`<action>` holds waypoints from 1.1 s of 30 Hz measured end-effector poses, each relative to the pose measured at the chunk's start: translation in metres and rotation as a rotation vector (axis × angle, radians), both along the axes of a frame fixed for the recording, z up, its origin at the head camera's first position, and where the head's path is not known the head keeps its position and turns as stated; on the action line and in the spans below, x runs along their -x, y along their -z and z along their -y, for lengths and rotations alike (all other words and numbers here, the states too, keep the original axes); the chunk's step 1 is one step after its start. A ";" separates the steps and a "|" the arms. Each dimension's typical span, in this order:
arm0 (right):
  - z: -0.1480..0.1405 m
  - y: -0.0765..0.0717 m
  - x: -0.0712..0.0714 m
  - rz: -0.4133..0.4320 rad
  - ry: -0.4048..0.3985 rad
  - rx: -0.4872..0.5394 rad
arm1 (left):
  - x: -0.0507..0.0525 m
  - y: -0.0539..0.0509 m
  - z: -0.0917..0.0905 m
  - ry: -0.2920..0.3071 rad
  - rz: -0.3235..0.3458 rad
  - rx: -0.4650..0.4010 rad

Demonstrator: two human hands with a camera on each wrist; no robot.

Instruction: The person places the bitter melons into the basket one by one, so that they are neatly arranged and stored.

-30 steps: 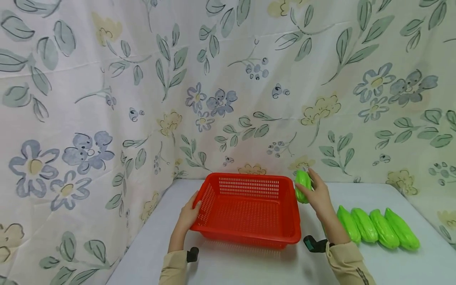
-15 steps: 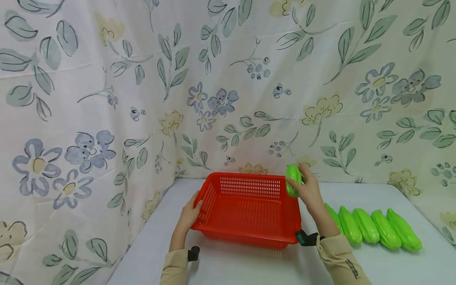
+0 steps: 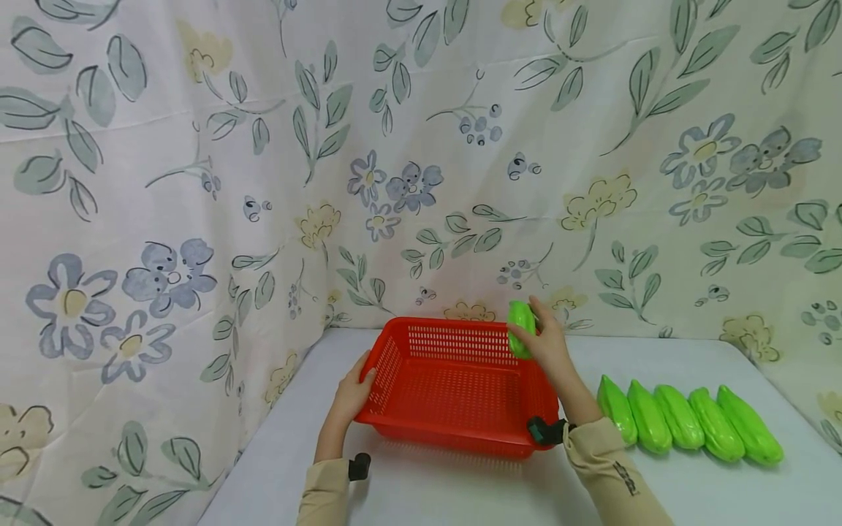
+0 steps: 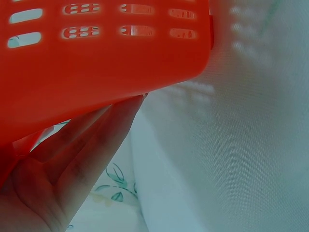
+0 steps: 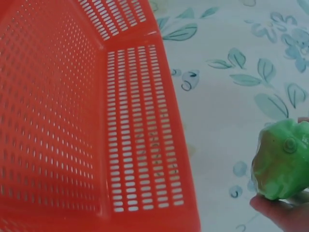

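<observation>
A red plastic basket (image 3: 447, 437) with slotted walls stands on the table, nothing lying on its visible floor. My left hand (image 3: 351, 394) grips its left rim, thumb over the edge; in the left wrist view the fingers of that hand (image 4: 79, 164) reach under the basket's rim (image 4: 106, 72). My right hand (image 3: 551, 347) holds a glossy, bright green, gourd-like vegetable (image 3: 521, 329) above the basket's back right corner. The right wrist view shows the rounded end of this green vegetable (image 5: 277, 162) beside the basket's rim (image 5: 186, 169), apart from it.
Several similar green vegetables (image 3: 677, 416) lie in a slanted row on the white table (image 3: 743, 365), right of the basket. A flower-printed cloth (image 3: 454, 183) hangs behind and along the left side.
My right hand has carried the green vegetable leftward and slightly up, from beside the basket's right edge to over its back right corner. My left hand keeps its grip on the rim.
</observation>
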State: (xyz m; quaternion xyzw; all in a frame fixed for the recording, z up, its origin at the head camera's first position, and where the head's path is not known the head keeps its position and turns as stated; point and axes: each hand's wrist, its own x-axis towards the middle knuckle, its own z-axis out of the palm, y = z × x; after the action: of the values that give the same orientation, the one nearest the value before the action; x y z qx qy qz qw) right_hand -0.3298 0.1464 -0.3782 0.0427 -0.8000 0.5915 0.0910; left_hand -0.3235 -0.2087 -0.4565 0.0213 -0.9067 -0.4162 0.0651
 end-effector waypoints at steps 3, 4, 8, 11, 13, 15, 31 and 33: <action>0.006 0.001 0.003 -0.002 -0.015 -0.001 | 0.000 0.000 -0.001 -0.001 0.002 -0.005; 0.009 0.002 0.004 -0.003 -0.018 -0.004 | 0.000 0.000 0.000 -0.002 0.002 -0.006; 0.019 0.002 0.006 0.006 -0.036 0.000 | -0.001 0.001 0.001 -0.003 0.002 -0.008; 0.028 0.001 0.006 0.016 -0.045 -0.016 | 0.000 0.001 0.001 -0.009 0.008 -0.018; 0.034 0.001 0.006 0.013 -0.054 -0.029 | 0.001 0.002 0.002 -0.008 0.011 -0.023; 0.040 0.001 0.006 0.002 -0.061 -0.040 | 0.001 0.003 0.002 -0.008 0.017 -0.027; 0.075 0.006 0.011 -0.015 -0.093 -0.026 | 0.001 0.003 0.001 -0.002 0.021 -0.048; 0.079 0.006 0.011 -0.005 -0.097 -0.012 | 0.001 0.003 0.001 -0.004 0.023 -0.045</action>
State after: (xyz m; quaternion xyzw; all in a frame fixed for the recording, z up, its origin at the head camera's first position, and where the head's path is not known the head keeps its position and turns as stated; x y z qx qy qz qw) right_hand -0.3410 0.0672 -0.3841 0.0832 -0.8003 0.5904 0.0639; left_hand -0.3246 -0.2095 -0.4597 0.0294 -0.8978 -0.4359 0.0551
